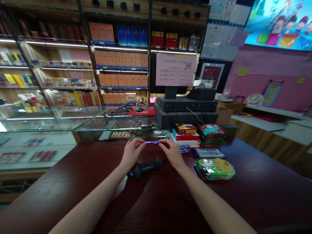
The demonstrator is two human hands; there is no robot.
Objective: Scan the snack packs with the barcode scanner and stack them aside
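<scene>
Head: hands (132, 154) (173, 153); purple packet (152, 142) (pinched).

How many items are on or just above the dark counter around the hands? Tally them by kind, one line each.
Handheld barcode scanner: 1
Purple packet, pinched by left hand and right hand: 1
Tall packet stacks: 2
Low packet piles: 3
Total: 7

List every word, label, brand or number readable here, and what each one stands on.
Nothing can be read with certainty.
Pink paper notice: Chinese heading and lines, too blurred to quote.
Purple packet between the left hand and right hand: too small to read.
Orange boxes on the shelves: too small to read.
Yellow note on the pink wall: too small to read.
</scene>
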